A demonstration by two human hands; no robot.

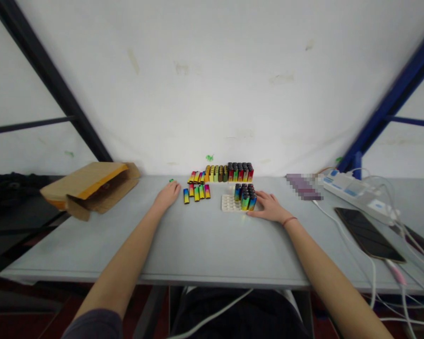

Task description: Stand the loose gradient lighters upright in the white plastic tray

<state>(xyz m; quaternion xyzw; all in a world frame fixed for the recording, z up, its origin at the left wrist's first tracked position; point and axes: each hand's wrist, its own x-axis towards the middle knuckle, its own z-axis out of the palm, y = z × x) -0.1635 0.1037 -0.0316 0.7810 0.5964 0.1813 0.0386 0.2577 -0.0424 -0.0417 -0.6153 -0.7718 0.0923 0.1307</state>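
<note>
My right hand (269,207) grips the right side of a white tray with round holes (229,203), thumb along its front edge and fingers beside the lighters. Several upright multicoloured lighters (246,197) with black tops fill the tray's right part; holes show at its left. My left hand (167,194) rests on the table further left, fingers curled together. A small green bit (171,181) shows past its fingertips; what the hand holds, if anything, is hidden. Between the hands, several loose lighters (197,193) lie flat, just right of my left hand.
Behind, a block of upright black-topped lighters (240,172) stands by a yellowish-topped group (216,173), with more lighters (197,177) lying to their left. An opened cardboard box (92,181) lies left. At right are a purple pixelated item (303,187), a phone (369,233) and a power strip (360,193) with cables.
</note>
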